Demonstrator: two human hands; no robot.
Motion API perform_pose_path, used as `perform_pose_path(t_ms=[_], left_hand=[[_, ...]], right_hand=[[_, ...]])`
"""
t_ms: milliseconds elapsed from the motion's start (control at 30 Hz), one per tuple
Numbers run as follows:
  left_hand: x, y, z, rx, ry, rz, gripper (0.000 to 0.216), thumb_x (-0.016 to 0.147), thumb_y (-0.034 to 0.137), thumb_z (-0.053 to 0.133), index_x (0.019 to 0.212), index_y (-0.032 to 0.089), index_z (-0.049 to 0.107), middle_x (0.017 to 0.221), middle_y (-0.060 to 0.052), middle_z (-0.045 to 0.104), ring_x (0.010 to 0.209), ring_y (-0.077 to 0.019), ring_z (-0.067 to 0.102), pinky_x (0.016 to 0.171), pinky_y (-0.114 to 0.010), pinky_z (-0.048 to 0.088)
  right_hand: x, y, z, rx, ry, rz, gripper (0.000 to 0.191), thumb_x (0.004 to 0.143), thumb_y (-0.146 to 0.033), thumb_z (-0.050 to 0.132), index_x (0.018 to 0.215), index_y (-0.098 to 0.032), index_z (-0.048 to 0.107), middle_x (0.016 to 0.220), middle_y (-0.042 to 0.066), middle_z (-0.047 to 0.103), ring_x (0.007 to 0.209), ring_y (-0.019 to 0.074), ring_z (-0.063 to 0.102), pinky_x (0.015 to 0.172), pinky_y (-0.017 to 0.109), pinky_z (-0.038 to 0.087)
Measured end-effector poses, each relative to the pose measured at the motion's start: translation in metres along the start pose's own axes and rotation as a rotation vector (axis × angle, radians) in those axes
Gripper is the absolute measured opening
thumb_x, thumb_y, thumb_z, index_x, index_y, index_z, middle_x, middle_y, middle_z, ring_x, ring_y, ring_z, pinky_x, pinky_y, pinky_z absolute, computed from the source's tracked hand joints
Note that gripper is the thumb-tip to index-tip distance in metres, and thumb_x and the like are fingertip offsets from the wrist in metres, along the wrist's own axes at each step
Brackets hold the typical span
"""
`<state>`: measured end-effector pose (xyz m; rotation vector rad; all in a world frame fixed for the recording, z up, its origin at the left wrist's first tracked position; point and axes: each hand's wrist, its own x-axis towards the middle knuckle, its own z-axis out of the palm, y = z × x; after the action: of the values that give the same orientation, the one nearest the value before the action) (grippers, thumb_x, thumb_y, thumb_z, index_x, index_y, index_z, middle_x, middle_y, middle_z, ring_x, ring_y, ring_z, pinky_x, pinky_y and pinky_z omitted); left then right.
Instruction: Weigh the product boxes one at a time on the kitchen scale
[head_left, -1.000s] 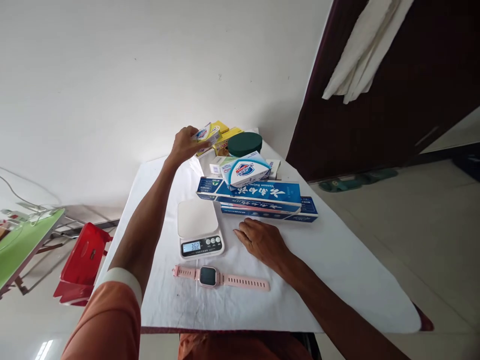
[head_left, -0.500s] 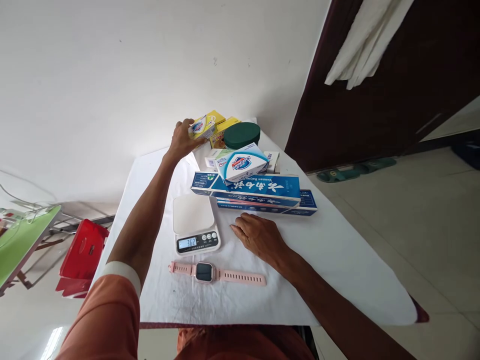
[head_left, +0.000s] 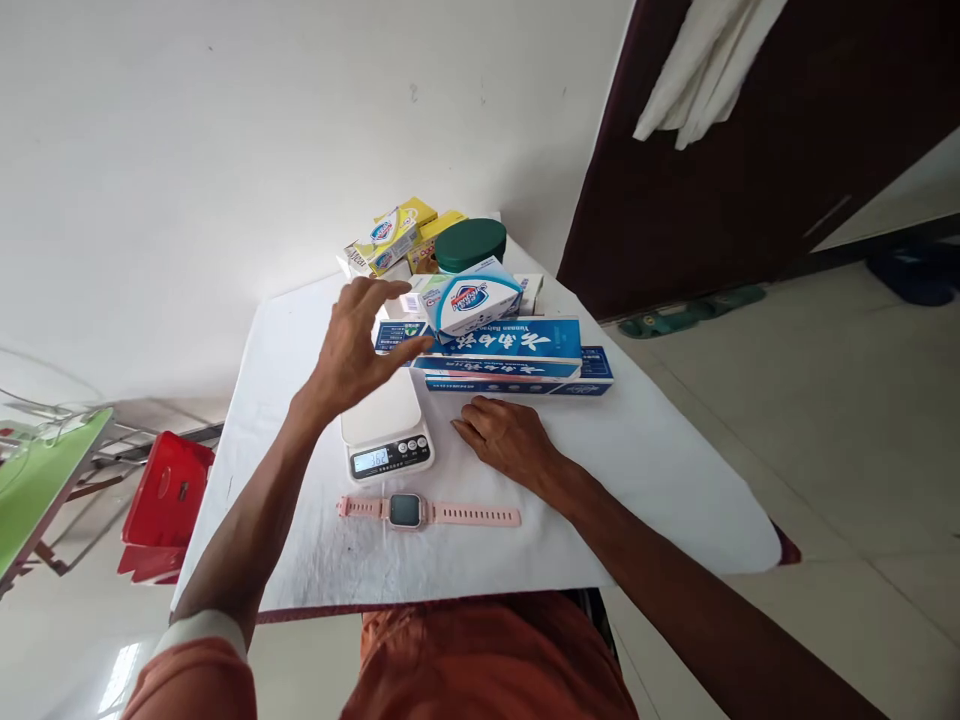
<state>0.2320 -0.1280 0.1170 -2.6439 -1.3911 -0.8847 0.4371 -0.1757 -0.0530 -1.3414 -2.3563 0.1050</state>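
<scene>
My left hand (head_left: 360, 345), thumb and fingers spread, hovers above the back of a white kitchen scale (head_left: 386, 430) with nothing in its grasp. Just beyond its fingertips is a white and blue soap box (head_left: 469, 298), lying tilted on top of blue toothpaste boxes (head_left: 517, 342). A yellow soap box (head_left: 382, 240) rests on the pile farther back. My right hand (head_left: 506, 437) lies on the white cloth in front of the toothpaste boxes, its fingers curled; whether anything is inside is hidden. Nearer me lies a pink-strapped smartwatch (head_left: 406, 511), stretched out flat.
A dark green lid (head_left: 471, 243) stands among the boxes at the back, close to the wall. To the left are a red stool (head_left: 165, 505) and a green table (head_left: 52, 490). Slippers (head_left: 690, 312) sit on the floor by the dark door (head_left: 750, 180).
My left hand has let go of the yellow soap box, leaving it on the back pile, and has come back toward the scale. My right hand has stayed curled on the table.
</scene>
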Motion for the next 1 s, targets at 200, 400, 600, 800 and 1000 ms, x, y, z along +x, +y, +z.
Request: perform_pose_path(t_ms=[200,400,600,800,1000], left_hand=[[0.008,0.012,0.030,-0.049,-0.070,0.008,0.083,0.082,0.074,0.068,0.145,0.025,0.049,0.140,-0.015,0.054,0.134,-0.0371,0.051,0.109,-0.052,0.044],[0.036,0.011,0.055,-0.036,-0.054,-0.009,0.069,0.084,0.067,0.071,0.134,0.023,0.057,0.134,-0.014,0.058,0.129,-0.0380,0.053,0.107,-0.055,0.044],[0.024,0.015,0.036,-0.135,0.024,-0.031,0.051,0.088,0.055,0.072,0.124,0.021,0.061,0.123,-0.010,0.063,0.117,-0.0288,0.059,0.100,-0.045,0.051],[-0.042,0.024,-0.034,-0.160,0.056,-0.096,0.049,0.082,0.050,0.080,0.120,0.023,0.065,0.115,-0.006,0.067,0.104,-0.0219,0.062,0.087,-0.036,0.055],[-0.127,0.012,-0.059,-0.114,-0.025,-0.270,0.047,0.082,0.043,0.083,0.121,0.024,0.065,0.110,-0.005,0.066,0.100,-0.0200,0.063,0.084,-0.034,0.056]], right_hand=[[0.002,-0.005,-0.008,-0.013,-0.076,0.057,0.035,0.105,-0.031,0.048,0.087,-0.016,0.073,0.087,0.007,0.072,0.074,0.0166,0.062,0.060,0.029,0.027],[0.002,-0.004,-0.006,-0.015,-0.061,0.051,0.035,0.105,-0.030,0.049,0.084,-0.015,0.072,0.083,0.007,0.072,0.071,0.0164,0.063,0.060,0.029,0.028],[0.000,-0.002,-0.004,0.008,-0.048,0.039,0.036,0.106,-0.031,0.048,0.084,-0.015,0.072,0.083,0.007,0.073,0.071,0.0162,0.062,0.059,0.029,0.029],[0.000,-0.003,-0.006,0.036,-0.075,0.062,0.037,0.106,-0.033,0.046,0.082,-0.017,0.069,0.083,0.007,0.071,0.072,0.0159,0.061,0.058,0.029,0.026],[0.001,-0.003,-0.004,-0.002,-0.066,0.075,0.037,0.104,-0.034,0.047,0.078,-0.017,0.066,0.080,0.006,0.069,0.069,0.0165,0.057,0.058,0.030,0.022]])
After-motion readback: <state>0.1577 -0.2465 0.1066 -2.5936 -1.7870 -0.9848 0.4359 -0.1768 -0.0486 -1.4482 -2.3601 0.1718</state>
